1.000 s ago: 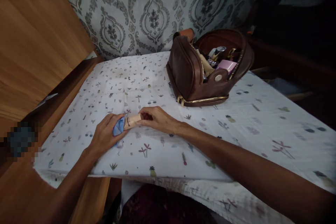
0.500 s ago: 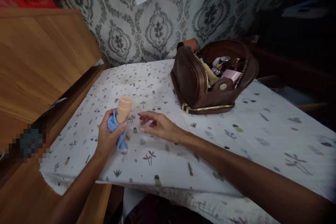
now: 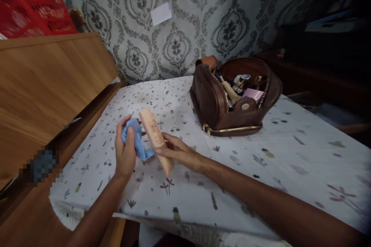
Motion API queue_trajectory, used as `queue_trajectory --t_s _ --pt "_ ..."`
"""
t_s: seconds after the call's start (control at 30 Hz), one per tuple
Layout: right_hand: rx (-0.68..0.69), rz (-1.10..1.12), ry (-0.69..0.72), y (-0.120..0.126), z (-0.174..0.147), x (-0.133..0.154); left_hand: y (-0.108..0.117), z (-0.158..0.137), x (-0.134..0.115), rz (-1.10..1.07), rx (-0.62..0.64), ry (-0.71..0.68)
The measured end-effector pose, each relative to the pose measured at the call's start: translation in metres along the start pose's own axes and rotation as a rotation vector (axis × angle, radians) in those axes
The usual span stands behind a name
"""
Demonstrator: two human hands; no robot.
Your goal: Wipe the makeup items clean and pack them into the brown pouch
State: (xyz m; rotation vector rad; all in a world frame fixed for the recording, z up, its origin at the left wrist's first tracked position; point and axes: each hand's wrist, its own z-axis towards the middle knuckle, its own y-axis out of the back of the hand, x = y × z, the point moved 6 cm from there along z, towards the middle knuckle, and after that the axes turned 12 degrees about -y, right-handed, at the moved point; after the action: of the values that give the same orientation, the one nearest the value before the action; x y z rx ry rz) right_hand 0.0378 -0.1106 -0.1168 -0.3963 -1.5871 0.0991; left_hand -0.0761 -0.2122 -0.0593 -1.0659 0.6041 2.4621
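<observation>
A peach squeeze tube (image 3: 153, 131) with small print is pinched near its lower end by my right hand (image 3: 179, 152). The tube leans, capped end up and to the left, above the tablecloth. My left hand (image 3: 126, 146) is closed on a crumpled light blue cloth (image 3: 136, 139), part of which hangs toward the tube. Beyond my right hand stands an open brown cosmetic bag (image 3: 208, 100), its gold zips undone. Inside it I see a pink box (image 3: 253, 95), a beige tube (image 3: 231, 92) and a silver-capped item (image 3: 242, 81).
A white patterned tablecloth (image 3: 246, 185) covers the table. On the left rises a wooden panel (image 3: 55, 85), with a red plastic basket (image 3: 37, 5) above it. Patterned wallpaper (image 3: 176, 46) with a white card (image 3: 161, 13) is at the back. Dark furniture (image 3: 315, 50) stands to the right.
The peach tube has passed from my left hand to my right, which has closed on it. The blue cloth stays in my left hand. The view has tilted up slightly.
</observation>
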Motion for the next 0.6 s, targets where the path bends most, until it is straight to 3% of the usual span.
queue_trajectory --t_s 0.1,0.2,0.27,0.37,0.5,0.6 --pt "-0.002 -0.022 -0.029 -0.001 -0.002 0.005 0.011 0.025 -0.012 0.023 0.099 -0.170" --pt "0.002 -0.035 -0.043 0.000 -0.002 0.005 0.010 0.037 -0.013 -0.010 0.369 -0.117" --pt "0.015 -0.066 -0.036 0.001 -0.001 0.003 0.011 0.038 -0.010 -0.009 0.469 -0.050" --pt "0.001 -0.189 0.015 0.003 0.001 0.002 0.018 0.038 -0.006 0.055 0.476 -0.007" --pt "-0.220 -0.649 0.094 0.008 -0.004 0.008 0.024 0.037 -0.002 0.230 0.456 0.008" --pt "-0.304 -0.874 0.135 0.007 -0.008 0.013 0.024 0.036 -0.001 0.287 0.482 0.000"
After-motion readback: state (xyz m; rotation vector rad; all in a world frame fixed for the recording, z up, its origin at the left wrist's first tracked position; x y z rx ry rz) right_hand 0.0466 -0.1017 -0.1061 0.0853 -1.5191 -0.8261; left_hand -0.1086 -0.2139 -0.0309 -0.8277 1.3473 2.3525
